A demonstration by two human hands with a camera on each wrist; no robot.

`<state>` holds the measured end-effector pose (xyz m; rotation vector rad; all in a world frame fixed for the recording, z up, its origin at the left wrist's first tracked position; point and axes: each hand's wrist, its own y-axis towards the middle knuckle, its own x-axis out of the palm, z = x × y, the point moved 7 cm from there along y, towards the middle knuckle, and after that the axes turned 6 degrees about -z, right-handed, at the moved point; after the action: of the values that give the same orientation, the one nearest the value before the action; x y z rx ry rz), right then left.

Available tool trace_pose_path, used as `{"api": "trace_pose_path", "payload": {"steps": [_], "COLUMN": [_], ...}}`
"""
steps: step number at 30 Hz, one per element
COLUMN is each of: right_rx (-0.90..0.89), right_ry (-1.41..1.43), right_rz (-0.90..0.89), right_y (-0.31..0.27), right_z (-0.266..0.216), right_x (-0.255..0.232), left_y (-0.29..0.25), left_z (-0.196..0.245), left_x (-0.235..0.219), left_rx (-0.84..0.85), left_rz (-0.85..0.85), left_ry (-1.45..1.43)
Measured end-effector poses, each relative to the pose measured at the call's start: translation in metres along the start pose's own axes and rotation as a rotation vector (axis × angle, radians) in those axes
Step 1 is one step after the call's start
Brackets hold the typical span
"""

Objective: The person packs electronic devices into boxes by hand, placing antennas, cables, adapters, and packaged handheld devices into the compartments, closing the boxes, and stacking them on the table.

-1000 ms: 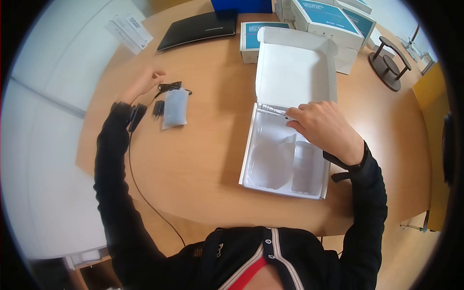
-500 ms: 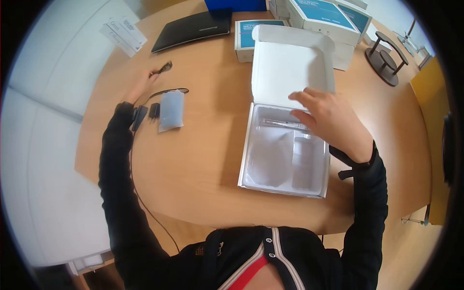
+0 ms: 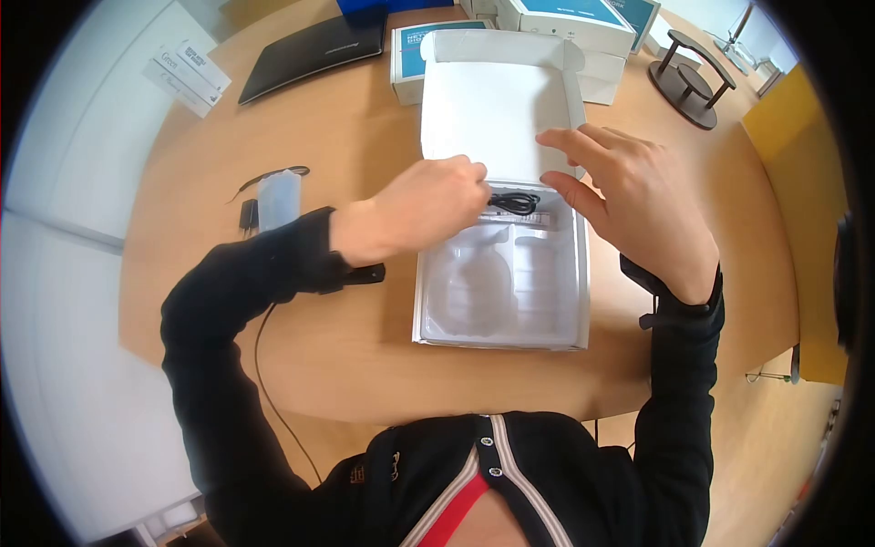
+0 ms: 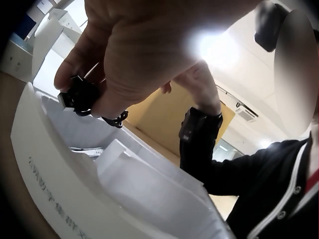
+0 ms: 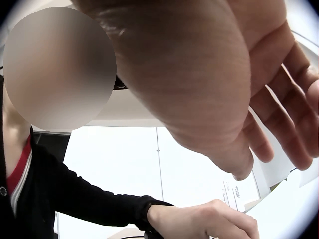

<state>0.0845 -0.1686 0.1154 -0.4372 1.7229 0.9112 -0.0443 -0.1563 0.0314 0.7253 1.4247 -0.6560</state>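
Wooden table | left grip pinches coiled cable | over box

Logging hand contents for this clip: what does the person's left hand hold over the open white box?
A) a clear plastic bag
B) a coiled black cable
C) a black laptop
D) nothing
B: the left hand pinches a coiled black cable over the rear compartment of the open white box; the left wrist view shows the same black bundle between its fingers, while the right hand hovers open beside it.
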Motion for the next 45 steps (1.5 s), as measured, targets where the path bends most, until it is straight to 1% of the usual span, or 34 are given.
{"api": "trace_pose_path", "payload": {"steps": [2,3,5,6,8,9,11,12,13,14,16,18,19,21,22,23,24,25,26,27,28,30,31,32,33,34,35,37,38,39,41,42,43,45], "right_rx": [0.003,0.010,0.005,0.012,-0.008,0.005,0.019,0.016,0.013,0.009,-0.016,-0.040,-0.059,-0.063,-0.065,-0.063,-0.055,-0.047,-0.043,-0.034,-0.026,-0.031,-0.033,-0.024,-0.054,-0.081,-0.067,-0.095,-0.130,-0.122,-0.058,-0.093,-0.086,-0.079], "right_ry": [0.016,0.021,0.030,0.037,0.059,0.062,0.065,0.070,0.076,0.081,0.089,0.094,0.098,0.095,0.093,0.086,0.088,0.094,0.092,0.092,0.092,0.088,0.083,0.083,0.107,0.129,0.127,0.154,0.126,0.120,0.077,0.067,0.061,-0.117], "right_rz": [-0.020,-0.036,-0.044,-0.053,-0.054,-0.064,-0.069,-0.079,-0.090,-0.086,-0.134,-0.149,-0.168,-0.166,-0.171,-0.167,-0.170,-0.176,-0.176,-0.182,-0.187,-0.192,-0.199,-0.198,-0.081,0.031,0.019,0.175,0.234,0.227,0.008,0.022,0.019,-0.178], "right_y": [0.000,0.000,0.000,-0.001,0.000,-0.001,-0.002,-0.002,-0.002,-0.002,-0.002,-0.001,-0.001,-0.002,-0.003,-0.003,-0.004,-0.005,-0.005,-0.005,-0.004,-0.003,-0.003,-0.002,0.002,0.003,0.004,0.006,0.004,0.003,0.003,0.002,0.001,0.000], "right_z": [0.000,0.002,0.001,0.001,-0.002,-0.001,-0.001,-0.002,-0.003,-0.005,-0.011,-0.015,-0.018,-0.019,-0.020,-0.020,-0.019,-0.019,-0.018,-0.017,-0.016,-0.016,-0.016,-0.016,-0.020,-0.023,-0.025,-0.031,-0.033,-0.035,-0.037,-0.039,-0.033,-0.017], "right_x": [0.001,0.000,0.002,0.003,0.004,0.004,0.002,0.002,0.003,0.003,0.007,0.007,0.009,0.007,0.007,0.006,0.005,0.006,0.006,0.007,0.008,0.008,0.008,0.008,0.001,-0.006,-0.004,-0.009,-0.008,-0.007,0.010,0.015,0.024,0.058], "left_y": [0.008,0.009,0.004,-0.001,-0.015,-0.023,-0.048,-0.059,-0.079,-0.103,-0.165,-0.185,-0.191,-0.205,-0.213,-0.222,-0.221,-0.222,-0.223,-0.222,-0.221,-0.222,-0.212,-0.200,-0.184,-0.157,-0.130,-0.089,-0.073,-0.057,-0.031,-0.021,-0.012,-0.007], "left_z": [-0.001,0.001,-0.002,-0.002,0.013,0.008,-0.005,-0.016,-0.044,-0.079,-0.177,-0.219,-0.228,-0.249,-0.262,-0.276,-0.278,-0.282,-0.284,-0.283,-0.283,-0.289,-0.277,-0.263,-0.238,-0.197,-0.155,-0.089,-0.061,-0.035,0.000,0.008,0.013,0.015], "left_x": [0.015,0.020,0.028,0.027,0.009,0.004,-0.023,-0.038,-0.043,-0.045,-0.023,-0.026,-0.027,-0.008,0.005,0.024,0.031,0.036,0.039,0.039,0.038,0.022,0.009,-0.011,-0.036,-0.061,-0.080,-0.087,-0.082,-0.076,-0.060,-0.054,-0.044,-0.030], "left_rx": [-0.027,-0.032,-0.077,-0.096,0.091,0.074,0.037,-0.093,-0.299,-0.506,-0.761,-0.859,-0.862,-0.946,-0.943,-0.918,-0.891,-0.887,-0.875,-0.865,-0.865,-0.937,-0.931,-0.870,-0.804,-0.773,-0.744,-0.383,-0.278,-0.172,-0.068,-0.059,-0.048,-0.032], "left_rz": [-0.113,-0.116,-0.047,-0.050,0.127,0.122,0.219,0.151,0.142,0.132,0.148,-0.143,-0.141,-0.295,-0.288,-0.243,-0.199,-0.197,-0.196,-0.196,-0.196,-0.051,-0.051,0.091,0.227,0.231,0.236,0.264,0.265,0.265,0.221,0.225,0.205,0.189], "left_ry": [-0.039,-0.037,-0.111,-0.100,0.124,0.135,0.087,0.103,0.032,-0.040,-0.156,0.018,0.022,-0.042,-0.037,-0.132,-0.228,-0.227,-0.167,-0.107,-0.107,-0.035,-0.033,-0.066,-0.104,-0.130,-0.160,-0.020,-0.025,-0.028,-0.011,-0.017,-0.036,-0.056]}}
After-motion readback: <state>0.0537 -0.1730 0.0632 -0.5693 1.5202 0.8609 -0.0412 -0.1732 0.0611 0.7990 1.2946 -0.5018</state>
